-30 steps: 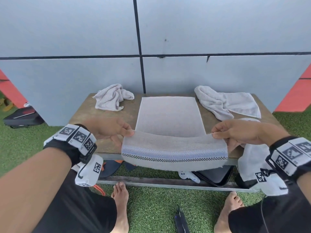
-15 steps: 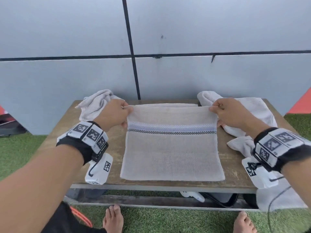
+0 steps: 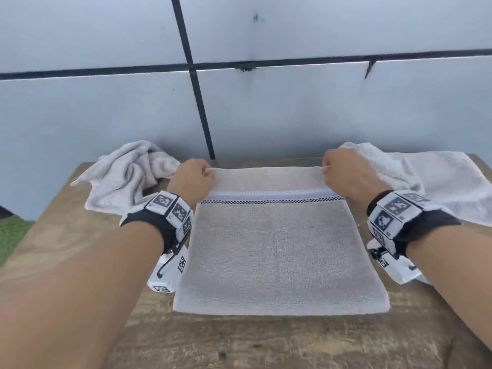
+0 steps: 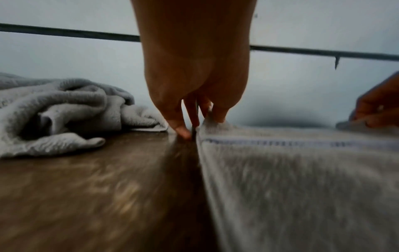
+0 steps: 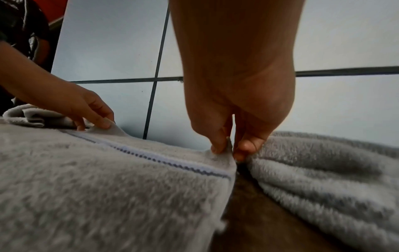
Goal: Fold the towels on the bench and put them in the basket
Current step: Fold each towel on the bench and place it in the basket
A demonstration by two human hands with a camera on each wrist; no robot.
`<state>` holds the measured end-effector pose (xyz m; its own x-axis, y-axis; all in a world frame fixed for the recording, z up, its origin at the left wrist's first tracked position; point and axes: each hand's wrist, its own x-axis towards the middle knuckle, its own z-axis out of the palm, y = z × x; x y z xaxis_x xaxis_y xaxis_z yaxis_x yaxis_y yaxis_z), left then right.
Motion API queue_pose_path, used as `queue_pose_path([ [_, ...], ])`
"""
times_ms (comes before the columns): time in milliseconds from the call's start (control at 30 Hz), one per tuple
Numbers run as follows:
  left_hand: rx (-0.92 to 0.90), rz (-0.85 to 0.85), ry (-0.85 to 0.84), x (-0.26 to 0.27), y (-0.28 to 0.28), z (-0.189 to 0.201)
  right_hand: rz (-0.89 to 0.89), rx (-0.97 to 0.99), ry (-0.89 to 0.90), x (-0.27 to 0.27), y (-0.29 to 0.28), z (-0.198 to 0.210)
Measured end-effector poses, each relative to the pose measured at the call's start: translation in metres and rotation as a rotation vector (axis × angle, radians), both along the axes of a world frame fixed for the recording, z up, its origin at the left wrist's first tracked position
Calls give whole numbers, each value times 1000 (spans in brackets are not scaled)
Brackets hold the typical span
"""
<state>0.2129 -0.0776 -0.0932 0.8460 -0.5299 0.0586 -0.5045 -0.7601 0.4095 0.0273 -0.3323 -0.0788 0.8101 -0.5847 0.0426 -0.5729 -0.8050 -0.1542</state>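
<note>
Grey terry, soft and nubbly, lies doubled on the wooden table [image 3: 80,249]: a second ago I held the near end of this towel [image 3: 277,251] hanging off the near edge, and I have since carried it over to the far edge, so the first fold is made. My left hand [image 3: 193,179] pinches the far left corner, my right hand [image 3: 346,174] the far right one, thumb and fingers [image 5: 218,143] closed on the cloth. A woven band of pale blue with a dark checked line now runs across the top layer near the far side. The folded piece is a flat rectangle, its edges fairly even. I judge another fold is due before it goes to the basket, which I cannot see. A crumpled towel [image 3: 125,177] sits far left, a half-spread towel [image 3: 439,182] far right, both unfolded.
</note>
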Motion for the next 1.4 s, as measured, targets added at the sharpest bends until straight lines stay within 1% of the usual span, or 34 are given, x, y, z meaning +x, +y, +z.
queue_pose_path([
  [33,40,-53,-40,-1,3,-8,30,11,10,0,2,-5],
  [100,59,-116,-120,-6,11,-18,64,58,-13,-2,6,-11],
  [167,50,-132,-159,-11,19,-19,72,98,-32,-6,11,-13],
  [233,85,-131,-169,-16,27,-15,76,132,-4,-14,20,-10],
  [333,204,-101,-158,-26,44,-2,108,234,-2,-32,42,1],
  [400,320,-67,-151,-35,58,7,140,315,-49,-50,62,10],
  [467,411,-17,-75,-43,69,15,178,365,-95,-69,82,17],
  [533,440,19,-13,-53,75,23,214,413,-133,-86,99,21],
  [567,416,6,-31,-59,75,25,226,439,-163,-93,107,22],
  [600,339,-39,-58,-66,72,27,234,465,-196,-100,112,22],
  [633,210,-121,-62,-77,67,29,236,483,-233,-104,118,21],
  [700,-67,-369,26,-108,52,38,216,507,-291,-108,123,18],
  [733,-146,-494,90,-126,43,41,210,518,-322,-108,125,16],
  [767,-173,-591,133,-142,35,42,215,537,-362,-106,128,16],
  [800,-168,-649,165,-155,28,41,217,565,-401,-105,131,17],
  [833,-165,-672,202,-165,22,37,213,598,-440,-104,135,18],
  [900,-215,-631,286,-176,15,25,191,644,-498,-107,137,17],
  [933,-255,-582,287,-179,13,19,180,664,-516,-110,136,16],
  [1000,-357,-471,199,-183,16,5,175,705,-534,-116,134,13],
  [1033,-417,-444,165,-184,18,0,179,728,-546,-118,133,12],
  [1067,-465,-444,148,-184,18,-2,187,742,-556,-118,132,10],
  [1133,-504,-494,150,-182,14,0,206,772,-563,-118,130,7],
  [1267,-443,-593,71,-177,1,8,165,817,-614,-117,126,3],
  [1400,-457,-557,64,-170,-3,11,111,952,-582,-111,119,4],
])
